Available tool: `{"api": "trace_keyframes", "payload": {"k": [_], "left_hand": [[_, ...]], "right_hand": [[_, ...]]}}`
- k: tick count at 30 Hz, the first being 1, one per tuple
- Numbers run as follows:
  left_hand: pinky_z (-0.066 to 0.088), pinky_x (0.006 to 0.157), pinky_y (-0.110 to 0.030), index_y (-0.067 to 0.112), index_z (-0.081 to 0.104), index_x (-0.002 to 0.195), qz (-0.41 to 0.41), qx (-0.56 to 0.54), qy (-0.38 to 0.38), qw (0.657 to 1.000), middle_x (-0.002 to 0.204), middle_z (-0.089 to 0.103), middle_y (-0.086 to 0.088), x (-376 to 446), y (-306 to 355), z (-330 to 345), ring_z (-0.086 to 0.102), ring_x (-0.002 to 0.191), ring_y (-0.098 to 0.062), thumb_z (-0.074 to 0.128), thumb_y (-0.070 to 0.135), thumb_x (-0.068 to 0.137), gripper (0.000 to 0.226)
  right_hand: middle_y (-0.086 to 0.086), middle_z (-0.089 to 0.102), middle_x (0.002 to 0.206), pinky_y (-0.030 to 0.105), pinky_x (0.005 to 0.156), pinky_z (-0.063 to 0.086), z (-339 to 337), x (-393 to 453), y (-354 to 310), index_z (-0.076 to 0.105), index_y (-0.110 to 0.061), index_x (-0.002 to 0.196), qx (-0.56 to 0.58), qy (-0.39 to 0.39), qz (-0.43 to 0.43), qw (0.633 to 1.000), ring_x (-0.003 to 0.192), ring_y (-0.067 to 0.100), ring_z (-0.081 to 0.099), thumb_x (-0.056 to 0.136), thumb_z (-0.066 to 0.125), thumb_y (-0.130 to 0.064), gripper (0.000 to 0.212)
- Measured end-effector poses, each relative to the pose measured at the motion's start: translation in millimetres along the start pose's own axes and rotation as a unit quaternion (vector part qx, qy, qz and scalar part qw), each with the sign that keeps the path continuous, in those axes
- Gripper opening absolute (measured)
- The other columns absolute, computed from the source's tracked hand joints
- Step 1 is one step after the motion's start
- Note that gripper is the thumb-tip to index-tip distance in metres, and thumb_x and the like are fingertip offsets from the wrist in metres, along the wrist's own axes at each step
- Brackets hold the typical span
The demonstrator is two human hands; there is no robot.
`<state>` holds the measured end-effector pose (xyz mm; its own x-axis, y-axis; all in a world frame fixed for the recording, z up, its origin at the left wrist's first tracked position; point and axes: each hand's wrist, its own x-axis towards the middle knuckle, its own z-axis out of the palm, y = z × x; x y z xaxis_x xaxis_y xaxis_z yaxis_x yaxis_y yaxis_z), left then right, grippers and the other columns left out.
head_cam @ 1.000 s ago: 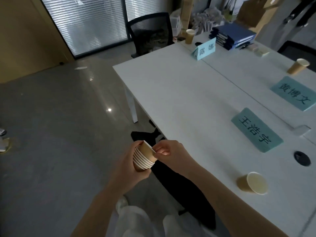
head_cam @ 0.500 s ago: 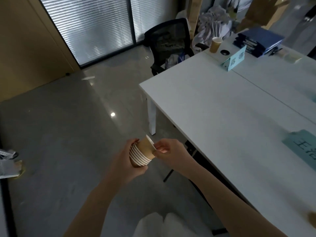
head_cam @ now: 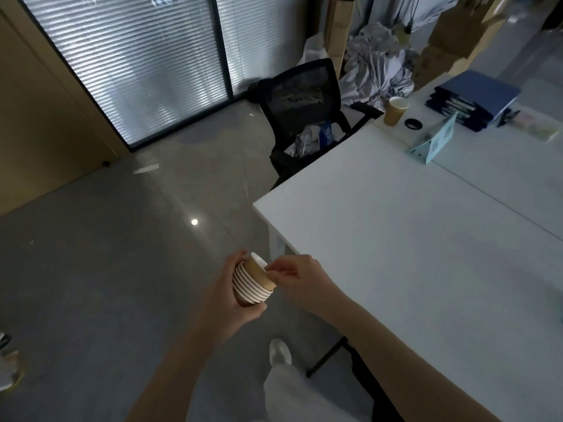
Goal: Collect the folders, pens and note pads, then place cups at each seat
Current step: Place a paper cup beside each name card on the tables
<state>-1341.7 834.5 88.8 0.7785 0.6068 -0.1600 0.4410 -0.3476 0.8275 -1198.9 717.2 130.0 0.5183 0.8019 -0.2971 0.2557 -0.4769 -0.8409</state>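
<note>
My left hand (head_cam: 227,295) grips a stack of brown paper cups (head_cam: 250,286) with white rims, held over the floor just left of the white table (head_cam: 411,254). My right hand (head_cam: 294,274) pinches the rim of the top cup of that stack. One brown cup (head_cam: 395,110) stands upright near the table's far corner. A pile of blue folders (head_cam: 475,100) lies at the far right end, with a pen (head_cam: 508,114) and pale note pads (head_cam: 539,126) beside it.
A light blue name card (head_cam: 435,144) stands on the table near a round black cable port (head_cam: 412,123). A black mesh office chair (head_cam: 307,117) with bags on its seat stands at the table's far end. Window blinds, bundled cloth and cardboard boxes line the back.
My view has swung left along the table; the two near name cards and the cup by them have left the view. My hands keep the same hold on the cup stack.
</note>
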Motion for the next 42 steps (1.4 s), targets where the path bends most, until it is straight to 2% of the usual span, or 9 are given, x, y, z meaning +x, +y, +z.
{"api": "trace_keyframes", "payload": {"k": [4,9,15,18,22,28,31,38,42], "left_hand": [[0.056,0.084,-0.043,0.052,0.035,0.134,-0.005,-0.006,-0.02,1.0,0.115,0.058,0.019,59.5,2.0,-15.0,0.063,0.1,-0.006,0.081,0.042,0.054,0.092],[0.057,0.078,-0.043,0.048,0.043,0.122,-0.018,0.011,-0.029,0.999,0.106,0.062,0.014,128.1,-8.1,-37.7,0.064,0.093,-0.009,0.082,0.043,0.053,0.079],[0.056,0.08,-0.037,0.049,0.048,0.109,-0.087,-0.029,0.015,0.996,0.098,0.066,0.016,217.4,-30.1,-77.5,0.066,0.089,-0.006,0.084,0.049,0.044,0.075],[0.05,0.073,-0.023,0.029,0.052,0.118,-0.086,-0.032,0.013,0.996,0.099,0.065,0.013,274.7,-42.2,-107.4,0.065,0.09,-0.006,0.092,0.037,0.053,0.077],[0.042,0.068,-0.009,0.026,0.048,0.121,-0.071,-0.036,-0.028,0.996,0.103,0.059,0.014,351.7,-48.6,-144.2,0.057,0.086,0.008,0.088,0.028,0.067,0.068],[0.041,0.086,-0.026,0.02,0.05,0.129,-0.039,-0.017,-0.089,0.995,0.115,0.062,0.001,449.4,-32.9,-155.3,0.058,0.106,-0.016,0.085,0.039,0.069,0.071],[0.046,0.091,-0.033,0.027,0.046,0.13,-0.021,0.0,-0.122,0.992,0.121,0.062,0.001,478.8,-25.1,-141.0,0.06,0.109,-0.018,0.083,0.051,0.067,0.077],[0.047,0.098,-0.04,0.009,0.04,0.138,0.005,-0.032,-0.172,0.985,0.127,0.055,-0.01,558.1,27.8,-69.0,0.056,0.116,-0.024,0.083,0.055,0.056,0.103],[0.054,0.088,-0.044,0.009,0.046,0.126,0.0,-0.039,-0.174,0.984,0.113,0.06,-0.005,600.4,43.1,-25.5,0.062,0.104,-0.021,0.078,0.07,0.047,0.105]], "right_hand": [[-0.006,0.072,0.099,0.008,0.072,0.04,-5.5,61.7,-11.2,0.072,-0.023,0.108,-0.026,-0.028,0.004,0.999,0.088,0.002,0.061,0.09,0.059,-0.025,0.022],[-0.006,0.07,0.1,0.021,0.079,0.047,-14.3,128.4,-24.5,0.07,-0.022,0.109,0.001,-0.039,0.037,0.999,0.092,0.009,0.061,0.094,0.053,-0.029,0.024],[-0.008,0.069,0.107,0.022,0.088,0.049,-4.5,212.9,-28.3,0.069,-0.026,0.105,0.055,0.056,0.092,0.993,0.098,0.007,0.063,0.091,0.053,-0.018,0.022],[-0.009,0.069,0.106,0.019,0.088,0.048,11.6,260.9,-35.7,0.065,-0.023,0.112,0.055,0.051,0.121,0.99,0.099,0.008,0.062,0.091,0.054,-0.015,0.025],[0.0,0.068,0.114,0.029,0.093,0.052,32.8,316.7,-50.3,0.062,-0.018,0.12,0.11,0.039,0.187,0.975,0.104,0.014,0.064,0.09,0.059,-0.017,0.03],[0.004,0.066,0.101,0.029,0.081,0.054,39.1,374.0,-68.5,0.06,-0.016,0.12,0.265,0.097,0.271,0.92,0.093,0.02,0.066,0.089,0.062,-0.018,0.031],[0.0,0.062,0.085,0.03,0.074,0.051,31.8,388.0,-66.7,0.065,-0.022,0.095,0.314,0.158,0.285,0.892,0.084,0.019,0.06,0.085,0.063,-0.011,0.016],[-0.006,0.065,0.085,0.043,0.085,0.056,-38.3,431.1,-29.8,0.062,-0.022,0.099,0.325,0.292,0.286,0.853,0.086,0.019,0.066,0.081,0.067,-0.008,0.023],[-0.009,0.063,0.081,0.039,0.086,0.054,-78.8,451.2,-10.9,0.064,-0.015,0.103,0.329,0.338,0.283,0.835,0.084,0.015,0.064,0.084,0.066,-0.005,0.021]]}}
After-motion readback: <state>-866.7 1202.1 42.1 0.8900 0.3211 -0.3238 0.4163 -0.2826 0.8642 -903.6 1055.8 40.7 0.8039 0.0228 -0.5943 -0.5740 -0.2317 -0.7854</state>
